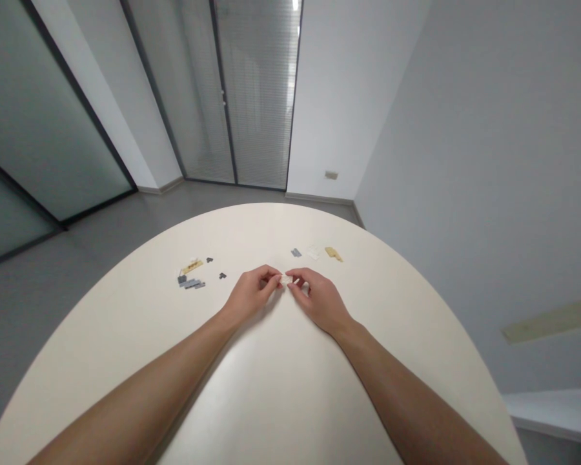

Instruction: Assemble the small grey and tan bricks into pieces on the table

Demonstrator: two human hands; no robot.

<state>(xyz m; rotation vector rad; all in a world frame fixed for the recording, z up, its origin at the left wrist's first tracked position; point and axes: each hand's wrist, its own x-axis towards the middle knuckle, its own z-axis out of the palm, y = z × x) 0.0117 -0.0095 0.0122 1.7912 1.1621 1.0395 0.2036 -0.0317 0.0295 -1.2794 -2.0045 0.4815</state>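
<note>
My left hand (254, 289) and right hand (322, 297) meet at a small white piece (286, 279), 1 pinch at each end, thumb and fingertips closed down to its thickness. My fingers cover part of it; I cannot tell whether it is 1 part or 2, nor whether it touches the table (275, 394). In my judgement, the handling calls for light, even pressure from both thumbs, both ends level, and fingertips clear of the middle so the edges can be sighted; a twist from 1 side could flip so small an item loose. The table is pale and smooth, with a curved far edge. Beyond the white piece and to its right lie a grey-blue piece (295, 252), faint whitish pieces (314, 252) and a tan piece (334, 254). To its left lie a tan strip (192, 265), grey pieces (192, 283) and 2 small dark pieces (223, 276). Well beyond it stand dark-framed glazed panels (256, 97) over a grey floor (101, 239); to its right rises a plain wall (489, 161).
</note>
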